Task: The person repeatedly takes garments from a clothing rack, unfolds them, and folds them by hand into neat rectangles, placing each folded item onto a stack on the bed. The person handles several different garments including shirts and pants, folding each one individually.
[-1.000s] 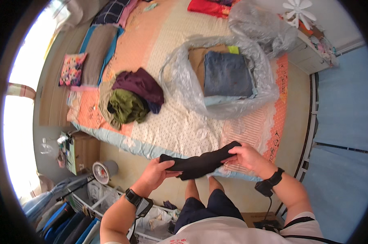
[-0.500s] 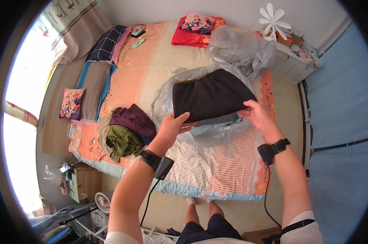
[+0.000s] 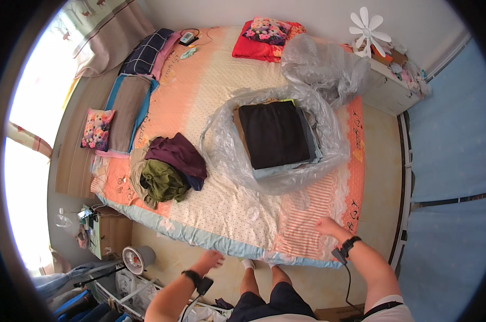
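Folded black cloth (image 3: 275,134) lies flat on top of a stack of folded clothes in an opened clear plastic bag (image 3: 227,153) on the bed. Brown, grey and light blue edges of other garments show around it. Both my hands are off the stack and hold nothing. My left hand (image 3: 213,260) hangs by the bed's front edge, its fingers loosely bent and apart. Over the striped part of the sheet is my right hand (image 3: 329,226), its fingers curled in. Left of the bag sits a heap with a green garment (image 3: 163,181), a purple garment (image 3: 177,154) and beige cloth.
Another crumpled plastic bag (image 3: 326,64) lies at the bed's far right. A red folded quilt (image 3: 248,49) carries a floral pillow. A floral cushion (image 3: 97,129) is at the left. A white fan (image 3: 369,31) tops the cabinet (image 3: 390,91). Clothes hang on a rack (image 3: 117,292).
The black cloth, held by both hands before, now rests on the stack in the bag. Both hands have let go and drawn back toward me.
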`<action>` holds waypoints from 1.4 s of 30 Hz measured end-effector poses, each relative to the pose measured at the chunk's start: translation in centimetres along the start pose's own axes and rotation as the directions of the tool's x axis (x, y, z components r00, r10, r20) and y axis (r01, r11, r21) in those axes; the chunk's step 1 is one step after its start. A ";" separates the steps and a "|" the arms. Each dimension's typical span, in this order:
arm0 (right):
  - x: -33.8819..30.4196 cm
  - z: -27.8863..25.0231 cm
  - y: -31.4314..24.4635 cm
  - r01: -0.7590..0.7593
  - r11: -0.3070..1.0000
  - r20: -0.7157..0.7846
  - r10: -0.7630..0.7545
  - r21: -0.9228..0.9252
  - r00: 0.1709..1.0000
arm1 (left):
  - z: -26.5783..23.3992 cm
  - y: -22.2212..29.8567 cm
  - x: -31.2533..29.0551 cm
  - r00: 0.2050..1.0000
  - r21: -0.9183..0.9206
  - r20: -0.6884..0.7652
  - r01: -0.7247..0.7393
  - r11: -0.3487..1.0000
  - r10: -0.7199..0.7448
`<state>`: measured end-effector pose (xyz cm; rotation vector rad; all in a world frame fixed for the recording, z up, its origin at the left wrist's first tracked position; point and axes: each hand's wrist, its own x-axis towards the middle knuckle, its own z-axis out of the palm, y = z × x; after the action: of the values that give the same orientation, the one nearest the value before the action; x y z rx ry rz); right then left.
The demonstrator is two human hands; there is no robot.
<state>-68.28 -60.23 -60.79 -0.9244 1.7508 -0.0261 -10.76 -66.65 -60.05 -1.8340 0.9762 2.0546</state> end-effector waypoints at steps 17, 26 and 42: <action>-6.9 6.5 -12.9 0.373 0.773 0.351 -0.208 -0.513 0.913 | 12.1 -31.5 -27.4 0.755 -0.445 -0.645 -0.249 0.860 -0.116; -7.2 13.3 -20.7 0.513 0.551 0.475 -0.225 -0.658 0.851 | 29.3 -48.8 -27.4 0.537 -0.582 -0.745 -0.233 0.779 -0.396; -20.9 29.4 -16.4 0.531 0.514 0.573 -0.091 -0.673 0.814 | 34.9 -84.7 -20.1 0.059 -0.814 -0.554 -0.249 0.525 -0.831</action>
<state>-32.95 -47.15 -48.41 -1.7672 1.0303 0.7891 13.35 23.61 -68.76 -3.5298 -0.6730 0.4781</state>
